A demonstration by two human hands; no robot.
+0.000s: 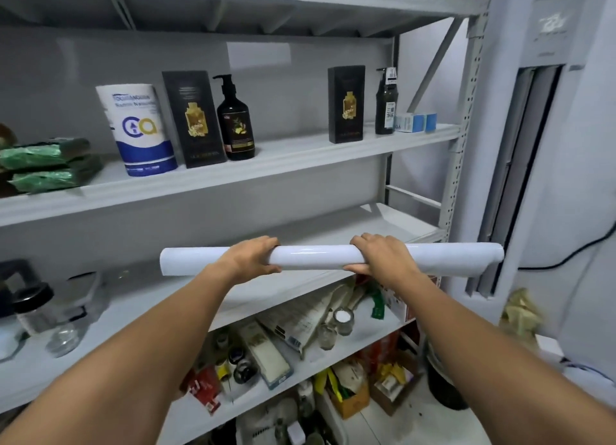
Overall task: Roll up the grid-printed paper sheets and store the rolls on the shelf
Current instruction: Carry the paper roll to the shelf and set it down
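Paper roll (313, 256), white and glossy on the outside with no grid print showing, lies level in mid-air across the front of the shelf (383, 224), parallel to its edge; I judge that this lets it slide straight onto the board without turning. The head view shows the left hand (248, 258) and the right hand (380, 256) set apart on either side of the roll's middle. Each hand's fingers (266, 243) curl over the top while the thumb closes underneath, so both grip the roll. That wrap probably stops the sheet from springing open, and the spread of the hands stops the long tube from sagging or tipping. The roll's right end reaches past the shelf's upright post, so it may need shifting left before it goes in. The board behind the roll looks bare on its right stretch, while glass jars (33, 308) crowd its left end. That makes the right part the likely spot. The board above carries a paper towel pack (140, 128), black boxes (193, 118) and a pump bottle (235, 121). Whether the roll touches the shelf edge cannot be told.
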